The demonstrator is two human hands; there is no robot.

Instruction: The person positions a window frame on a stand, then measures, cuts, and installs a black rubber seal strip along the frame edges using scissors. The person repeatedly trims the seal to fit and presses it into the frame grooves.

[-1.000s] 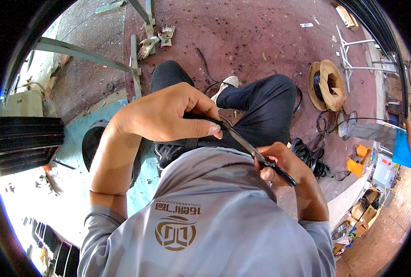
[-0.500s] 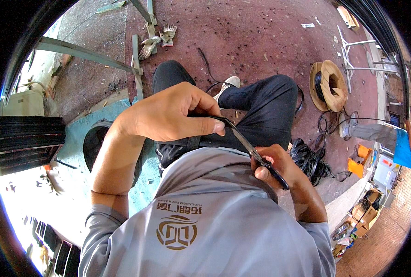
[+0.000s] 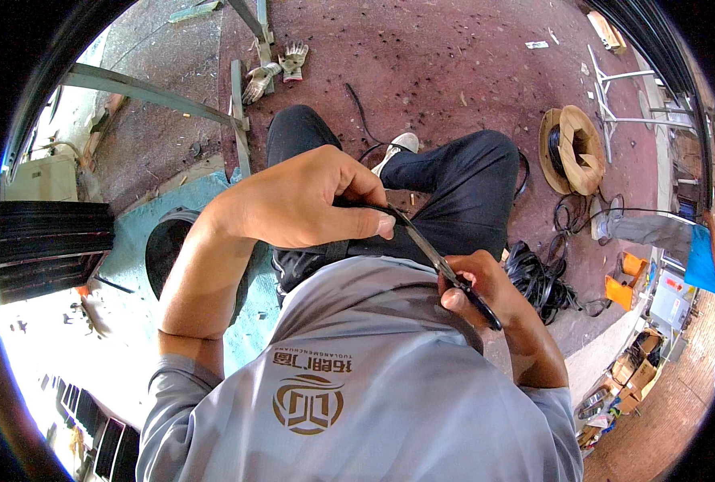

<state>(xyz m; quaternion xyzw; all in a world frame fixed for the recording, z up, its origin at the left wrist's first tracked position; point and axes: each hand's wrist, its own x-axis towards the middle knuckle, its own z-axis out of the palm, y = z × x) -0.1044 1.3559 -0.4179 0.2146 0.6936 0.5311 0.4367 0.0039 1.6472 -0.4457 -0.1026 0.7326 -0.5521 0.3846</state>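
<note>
Pinched between the thumb and fingers of my left hand (image 3: 305, 201) is a thin black strip (image 3: 365, 206), mostly hidden by the fingers. My right hand (image 3: 479, 281) is closed round the black handles of a pair of scissors (image 3: 424, 245). Their metal blades slant up and left to the left thumb tip, where they meet the end of the strip. Whether the blades are apart there, I cannot make out. Both hands are above my lap, over my dark trousers (image 3: 462, 173).
A cardboard-sided spool (image 3: 586, 153) and a heap of black strip (image 3: 540, 281) lie on the floor to my right. A black bucket-like container (image 3: 169, 249) stands at left. Work gloves (image 3: 293, 61) lie ahead by a metal frame (image 3: 152, 95). A co-worker's leg (image 3: 650, 229) is at far right.
My left thumb and fingers have shifted very slightly right along the blades. The right hand and scissors stay almost in place. At far right the co-worker's arm has moved a little.
</note>
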